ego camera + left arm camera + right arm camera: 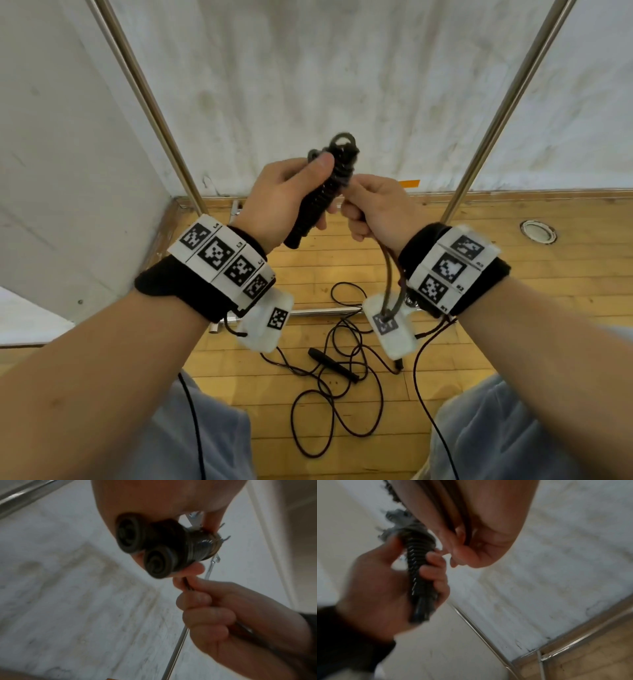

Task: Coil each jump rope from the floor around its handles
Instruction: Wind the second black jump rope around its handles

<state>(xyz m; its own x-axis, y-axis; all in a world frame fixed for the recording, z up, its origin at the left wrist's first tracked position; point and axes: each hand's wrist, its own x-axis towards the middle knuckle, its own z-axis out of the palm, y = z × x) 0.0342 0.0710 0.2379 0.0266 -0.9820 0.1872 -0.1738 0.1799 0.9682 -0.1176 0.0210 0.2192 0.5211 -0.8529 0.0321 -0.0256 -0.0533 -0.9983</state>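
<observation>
My left hand [301, 192] grips a black jump rope's two handles [322, 195] side by side at chest height, with rope coiled tightly round them and a small loop on top. The left wrist view shows both round handle ends [145, 550]. Just to their right, my right hand [370, 209] is closed on the loose rope [390, 274], whose doubled strand hangs below the fist. In the right wrist view the strands [453, 513] run through my palm beside the coiled handles [419, 566]. A second black jump rope [335, 366] lies tangled on the floor between my knees.
Two slanted metal poles [150, 99] [507, 102] frame the space before a white wall. A low metal bar [318, 311] lies across the wooden floor. A round floor socket [537, 231] sits at the right and an orange tape mark [409, 184] by the wall.
</observation>
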